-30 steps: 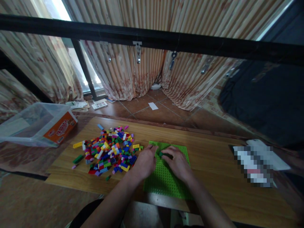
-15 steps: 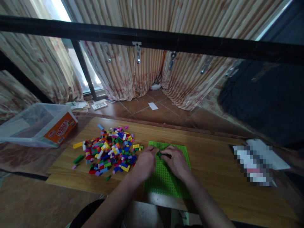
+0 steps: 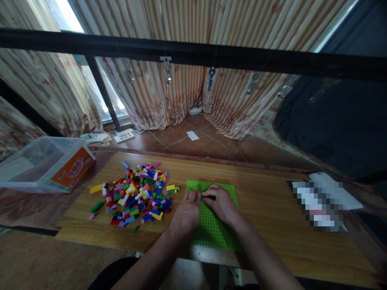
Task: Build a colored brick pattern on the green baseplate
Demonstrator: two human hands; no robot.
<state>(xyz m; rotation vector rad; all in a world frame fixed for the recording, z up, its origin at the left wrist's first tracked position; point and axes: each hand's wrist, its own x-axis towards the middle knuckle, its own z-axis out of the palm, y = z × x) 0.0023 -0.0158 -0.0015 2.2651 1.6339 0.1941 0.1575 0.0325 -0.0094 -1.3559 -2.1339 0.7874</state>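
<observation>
A bright green studded baseplate (image 3: 211, 229) lies flat on the wooden table (image 3: 266, 209). Both my hands rest on its far half. My right hand (image 3: 220, 203) curls its fingers over a small dark green brick (image 3: 208, 197) on the plate. My left hand (image 3: 186, 212) lies at the plate's left edge, fingers stretched flat and touching that brick's left end. A heap of small coloured bricks (image 3: 136, 195) is spread on the table just left of the plate.
A clear plastic tub with an orange label (image 3: 48, 165) lies at the table's far left. A white sheet and a blurred-out object (image 3: 320, 201) sit at the right. A black bar (image 3: 193, 54) crosses overhead; curtains and tiled floor lie beyond.
My left hand has slid a little right onto the plate's edge, closer to my right hand. The view has shifted slightly; the dark green brick stays under my right fingers.
</observation>
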